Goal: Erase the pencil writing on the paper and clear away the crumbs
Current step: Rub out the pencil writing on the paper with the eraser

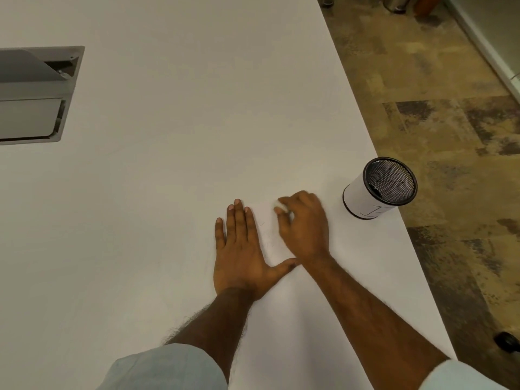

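Mesh cup stands near right hand pinching eraser.

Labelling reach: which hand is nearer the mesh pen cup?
Right. The right hand, pinching what looks like an eraser, is just left of the mesh pen cup, not touching it; the left hand lies flat farther left.

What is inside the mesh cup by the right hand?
Two thin dark sticks, perhaps pencils, lean against the mesh inside the cup. Its bottom cannot be seen.
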A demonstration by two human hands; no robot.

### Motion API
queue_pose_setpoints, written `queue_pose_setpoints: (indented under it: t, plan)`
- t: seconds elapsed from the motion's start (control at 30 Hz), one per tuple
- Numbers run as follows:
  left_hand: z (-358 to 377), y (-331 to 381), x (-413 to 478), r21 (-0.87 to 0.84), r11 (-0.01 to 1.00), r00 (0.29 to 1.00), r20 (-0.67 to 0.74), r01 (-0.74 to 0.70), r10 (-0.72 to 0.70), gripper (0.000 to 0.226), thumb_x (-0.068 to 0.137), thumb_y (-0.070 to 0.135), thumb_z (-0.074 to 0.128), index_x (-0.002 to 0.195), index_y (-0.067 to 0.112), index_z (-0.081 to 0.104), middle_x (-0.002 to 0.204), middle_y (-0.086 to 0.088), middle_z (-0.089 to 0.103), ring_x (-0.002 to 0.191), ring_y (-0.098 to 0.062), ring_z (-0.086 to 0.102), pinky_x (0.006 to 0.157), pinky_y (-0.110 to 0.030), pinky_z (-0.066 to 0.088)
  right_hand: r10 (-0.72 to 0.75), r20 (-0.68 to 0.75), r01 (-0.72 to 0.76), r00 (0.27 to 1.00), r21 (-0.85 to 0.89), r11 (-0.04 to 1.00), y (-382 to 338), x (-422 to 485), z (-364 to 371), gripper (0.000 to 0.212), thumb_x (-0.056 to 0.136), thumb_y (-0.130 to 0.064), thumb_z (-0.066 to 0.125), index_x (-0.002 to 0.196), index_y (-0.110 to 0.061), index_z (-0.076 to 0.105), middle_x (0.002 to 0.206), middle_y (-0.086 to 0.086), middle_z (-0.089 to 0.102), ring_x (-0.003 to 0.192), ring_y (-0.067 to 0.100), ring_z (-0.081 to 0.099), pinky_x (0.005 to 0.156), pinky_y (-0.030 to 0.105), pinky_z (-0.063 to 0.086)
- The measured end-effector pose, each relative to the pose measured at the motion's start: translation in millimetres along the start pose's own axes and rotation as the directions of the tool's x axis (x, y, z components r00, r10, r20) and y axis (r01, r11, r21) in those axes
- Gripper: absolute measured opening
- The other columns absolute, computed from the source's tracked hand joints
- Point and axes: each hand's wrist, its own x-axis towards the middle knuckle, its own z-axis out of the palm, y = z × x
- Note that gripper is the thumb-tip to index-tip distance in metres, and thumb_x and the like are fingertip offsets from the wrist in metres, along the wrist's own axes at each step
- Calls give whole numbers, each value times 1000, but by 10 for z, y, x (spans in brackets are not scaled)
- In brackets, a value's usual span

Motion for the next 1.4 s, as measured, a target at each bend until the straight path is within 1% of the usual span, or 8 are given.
queue_pose_setpoints:
  t: [0.17, 0.37, 0.47, 0.6, 0.77, 1.0, 1.17, 1.4]
  plan:
    - [21, -17, 6, -39, 999, 1000, 6, 5, -4, 133, 63, 104, 13, 151, 12, -26, 159, -7, -33, 146, -22, -31, 121, -48, -13, 189, -101, -185, 977, 49, 982, 145, 300, -59, 14, 81, -17, 71, 95, -12, 73, 90, 6, 68, 84, 24, 61, 76, 44, 52]
    - [-6, -5, 8, -16, 1000, 1000, -3, -4, 4, 132, 63, 102, 0, 155, 9, -13, 161, -11, -24, 149, -25, -24, 122, -50, -8, 18, 41, -22, 999, 102, 995, -81, 16, 9, 15, 83, -16, 69, 97, -10, 72, 90, 5, 66, 84, 20, 61, 74, 37, 54]
    - [6, -11, 1, -23, 1000, 1000, 16, -3, 3, 133, 62, 103, 4, 153, 9, -19, 160, -11, -28, 148, -24, -27, 122, -49, -10, 95, -43, -94, 995, 26, 995, 4, 147, -5, 13, 81, -12, 69, 93, -8, 72, 86, 9, 65, 80, 25, 61, 71, 42, 54]
    - [2, -16, 0, -28, 1000, 1000, 27, -1, 2, 133, 63, 103, 11, 151, 10, -24, 159, -9, -32, 147, -24, -30, 121, -50, -10, 209, -117, -196, 971, 117, 974, 78, 259, -75, 12, 83, -14, 70, 93, -10, 73, 88, 7, 67, 80, 20, 63, 73, 40, 55]
    - [-39, 7, -4, -14, 1000, 1000, 10, -4, 4, 131, 65, 100, 0, 155, 7, -11, 161, -14, -23, 149, -26, -23, 122, -51, -6, 27, 73, -35, 997, 106, 994, -105, -4, 22, 19, 84, -17, 69, 101, -10, 72, 92, 4, 65, 81, 16, 62, 72, 28, 52]
    - [-52, 6, -1, 3, 1000, 999, 40, 2, -2, 132, 65, 102, 10, 150, 9, -28, 157, -11, -36, 145, -23, -34, 120, -48, -15, 217, -78, -212, 973, 72, 975, 247, 304, -198, 14, 80, -15, 72, 94, -10, 73, 88, 7, 66, 81, 21, 63, 77, 34, 52]
    - [-44, 9, 0, 6, 1000, 1000, 25, 6, -7, 132, 62, 103, 3, 153, 10, -20, 159, -12, -30, 147, -25, -30, 121, -50, -11, 22, 65, -29, 998, 117, 993, 11, 12, -131, 16, 82, -15, 71, 97, -11, 72, 91, 4, 66, 79, 15, 62, 71, 32, 55]
    - [-5, -6, 12, 14, 1000, 1000, 0, -22, 22, 122, 67, 102, 12, 155, 23, -19, 158, -12, -34, 146, -26, -32, 121, -51, -11, 200, -89, -191, 976, 106, 976, 262, 207, -215, 14, 81, -13, 72, 94, -8, 73, 88, 9, 66, 78, 22, 63, 72, 44, 55]
